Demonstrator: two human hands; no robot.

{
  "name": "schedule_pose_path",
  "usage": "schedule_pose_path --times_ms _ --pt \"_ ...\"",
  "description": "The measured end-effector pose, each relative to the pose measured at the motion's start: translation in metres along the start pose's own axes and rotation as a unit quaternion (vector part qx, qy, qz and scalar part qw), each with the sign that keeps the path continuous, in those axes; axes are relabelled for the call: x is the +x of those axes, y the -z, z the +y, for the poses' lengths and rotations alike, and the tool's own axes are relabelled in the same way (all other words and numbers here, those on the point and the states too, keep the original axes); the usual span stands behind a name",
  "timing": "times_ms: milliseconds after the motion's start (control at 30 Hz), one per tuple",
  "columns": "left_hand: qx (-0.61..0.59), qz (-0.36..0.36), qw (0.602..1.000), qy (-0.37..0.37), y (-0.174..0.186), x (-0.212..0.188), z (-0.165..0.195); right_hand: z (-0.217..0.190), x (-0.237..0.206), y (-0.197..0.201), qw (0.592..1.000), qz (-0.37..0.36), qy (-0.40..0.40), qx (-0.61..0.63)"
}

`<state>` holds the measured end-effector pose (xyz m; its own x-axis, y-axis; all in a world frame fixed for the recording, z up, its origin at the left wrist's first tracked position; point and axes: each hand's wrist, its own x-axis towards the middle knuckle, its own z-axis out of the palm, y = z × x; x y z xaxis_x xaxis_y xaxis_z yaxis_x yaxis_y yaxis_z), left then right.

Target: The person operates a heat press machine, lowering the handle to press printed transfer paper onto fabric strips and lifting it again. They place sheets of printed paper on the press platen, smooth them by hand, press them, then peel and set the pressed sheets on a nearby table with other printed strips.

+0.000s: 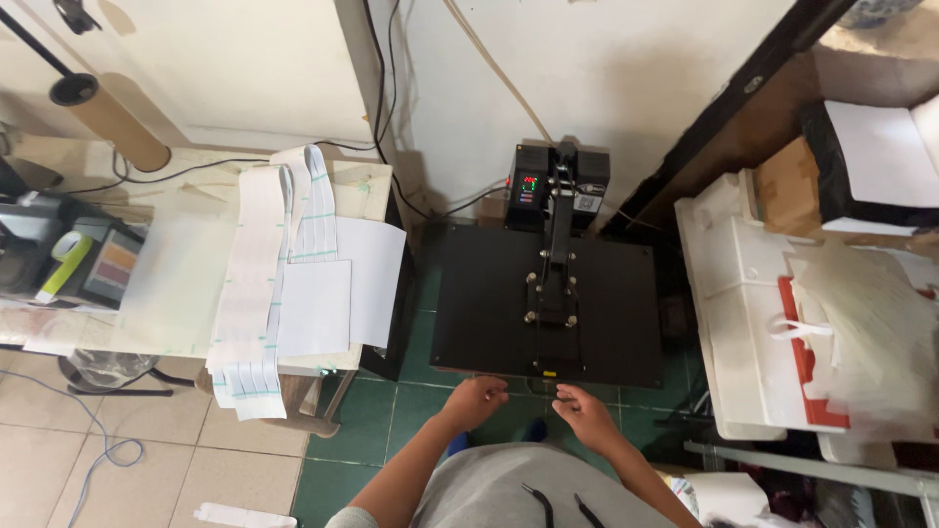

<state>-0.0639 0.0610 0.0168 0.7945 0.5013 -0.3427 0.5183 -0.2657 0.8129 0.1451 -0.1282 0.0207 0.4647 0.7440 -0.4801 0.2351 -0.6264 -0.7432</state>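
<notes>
Both arms reach forward. The left hand (476, 399) is curled loosely and the right hand (584, 411) has its fingers together; neither holds anything. Just beyond them sits one black heat press (548, 303), closed, over green floor tiles (362, 430). Far left of the hands, one table (186, 284) carries two white sheets (342, 284).

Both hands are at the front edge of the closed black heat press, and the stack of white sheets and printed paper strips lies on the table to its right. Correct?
Not quite. In the head view the white sheets and printed paper strips lie on the table to the left of the heat press, not its right. The left hand and right hand are at its front edge.
</notes>
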Motion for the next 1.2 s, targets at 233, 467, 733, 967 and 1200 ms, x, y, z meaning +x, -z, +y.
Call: schedule_pose_path --times_ms 233,467,733,967,1200 --pt "-0.02 0.003 1.0 0.005 0.003 -0.013 -0.027 0.001 -0.017 -0.016 1.0 0.012 -0.007 0.017" --pt "-0.051 0.033 0.998 0.013 0.008 -0.007 -0.036 -0.002 -0.02 -0.012 1.0 0.016 -0.022 -0.013" --pt "-0.021 0.017 0.999 0.026 0.001 -0.003 -0.017 0.002 -0.02 -0.01 0.999 0.044 0.005 -0.023" --pt "-0.03 0.023 0.999 0.008 0.008 -0.001 -0.002 0.002 -0.013 -0.009 0.998 0.052 0.009 -0.028" --pt "-0.021 0.015 0.999 0.019 0.007 0.006 0.008 0.01 -0.004 0.005 0.999 0.044 -0.006 -0.029"
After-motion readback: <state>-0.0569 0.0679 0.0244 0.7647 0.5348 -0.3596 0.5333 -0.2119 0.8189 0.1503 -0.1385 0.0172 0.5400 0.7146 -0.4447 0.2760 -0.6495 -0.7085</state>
